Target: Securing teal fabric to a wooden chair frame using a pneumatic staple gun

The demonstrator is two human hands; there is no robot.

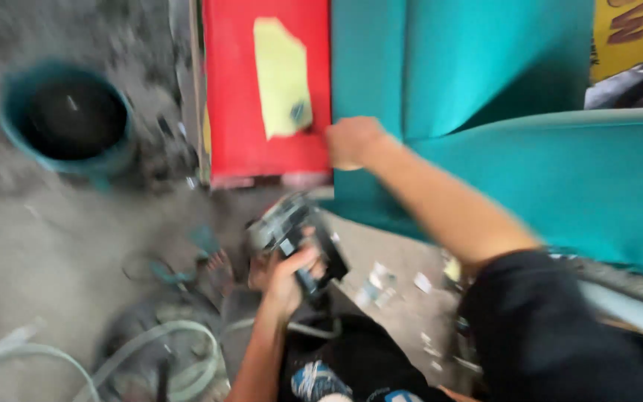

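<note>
The whole head view is motion-blurred. My left hand [286, 277] grips a dark, gun-shaped power tool [299, 234] low in the middle, above the floor. My right hand [351, 141] is stretched forward in a fist at the left edge of a teal upholstered piece of furniture [560, 179], closed on the teal fabric where it meets a red panel [236, 89]. A yellow patch [280, 74] lies on that red panel. My black sleeve [545, 327] fills the lower right.
A teal bucket [68, 119] with a dark inside stands on the grey concrete floor at upper left. Pale hoses [165, 350] coil at lower left. Small scraps [381, 286] litter the floor under the furniture. A yellow sign [630, 30] shows at top right.
</note>
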